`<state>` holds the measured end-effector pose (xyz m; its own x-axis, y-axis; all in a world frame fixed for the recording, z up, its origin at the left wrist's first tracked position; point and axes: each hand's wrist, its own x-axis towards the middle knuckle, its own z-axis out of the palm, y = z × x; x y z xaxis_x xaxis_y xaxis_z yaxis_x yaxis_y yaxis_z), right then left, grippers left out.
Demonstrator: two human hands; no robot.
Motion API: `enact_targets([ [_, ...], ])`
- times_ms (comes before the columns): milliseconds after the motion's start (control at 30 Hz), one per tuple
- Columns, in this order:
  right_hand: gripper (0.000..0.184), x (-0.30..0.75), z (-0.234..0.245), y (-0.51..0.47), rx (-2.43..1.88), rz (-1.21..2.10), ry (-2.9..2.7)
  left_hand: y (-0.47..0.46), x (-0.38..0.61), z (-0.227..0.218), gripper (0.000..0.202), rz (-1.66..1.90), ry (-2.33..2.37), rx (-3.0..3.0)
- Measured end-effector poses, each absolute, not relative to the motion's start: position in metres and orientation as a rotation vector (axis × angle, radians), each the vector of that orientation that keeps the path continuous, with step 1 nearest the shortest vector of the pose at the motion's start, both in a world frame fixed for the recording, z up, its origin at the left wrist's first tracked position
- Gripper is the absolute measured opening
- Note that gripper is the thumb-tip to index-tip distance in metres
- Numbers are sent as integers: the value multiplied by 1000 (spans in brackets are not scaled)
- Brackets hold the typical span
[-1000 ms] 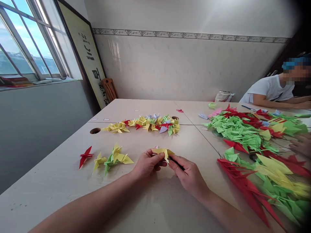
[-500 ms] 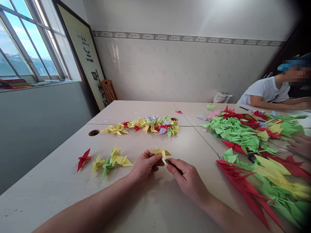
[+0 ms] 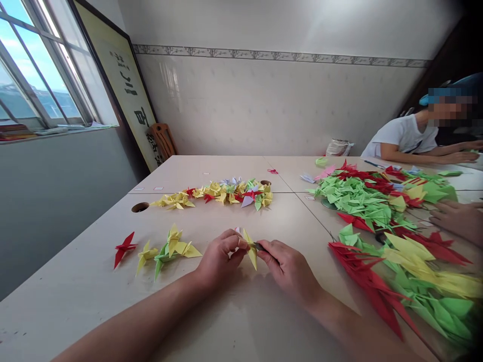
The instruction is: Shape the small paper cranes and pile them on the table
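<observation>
A: What is closest?

B: Two bare hands over a pale table [image 3: 113, 311]. The left hand [image 3: 222, 255] pinches a yellow folded paper [image 3: 252, 258] between thumb and fingers. The right hand [image 3: 290, 267] grips a slim dark tool [image 3: 260, 246], its tip at the paper's middle. What kind of tool is too small to tell.

A: Where is the paper exactly?

B: Between the two hands, held above the table, one long point aimed away from the wearer, the other towards them.

A: How is that done well?

B: In my judgement, with a firm pinch close to the middle so the paper cannot twist, yet gentle enough to leave the points uncreased. Small, steady tool movements seem best; a hard push could tear the fold, and fingertips belong clear of the tip.

A: What lies around?

B: Near right, a red folded bunch [image 3: 372, 284]. To the left, a red paper star [image 3: 124, 247] and a yellow-and-green cluster [image 3: 171, 249]. Beyond, a mostly yellow row [image 3: 219, 192]; to its right, a large green heap [image 3: 352, 201], with another person's hand [image 3: 458, 220] near it. Farthest, someone in a white shirt [image 3: 402, 134] leans at the table before a tiled wall [image 3: 264, 105].
</observation>
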<state>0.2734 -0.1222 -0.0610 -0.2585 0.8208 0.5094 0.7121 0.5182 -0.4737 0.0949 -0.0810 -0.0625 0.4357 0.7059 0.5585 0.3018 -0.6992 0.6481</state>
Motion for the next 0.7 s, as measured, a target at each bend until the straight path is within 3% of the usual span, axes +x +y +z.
enact_targets([
  [267, 26, 271, -64, -122, -1294, 194, -2008, -84, 95, -63, 12, 1172, 868, 2231],
  [433, 28, 272, -66, -120, -1343, 414, -1785, -88, 96, -60, 28, 1092, 976, 2169],
  [700, 38, 274, -64, -115, -1435, 720, -1572, -85, 93, -59, 23, 1045, 950, 2184],
])
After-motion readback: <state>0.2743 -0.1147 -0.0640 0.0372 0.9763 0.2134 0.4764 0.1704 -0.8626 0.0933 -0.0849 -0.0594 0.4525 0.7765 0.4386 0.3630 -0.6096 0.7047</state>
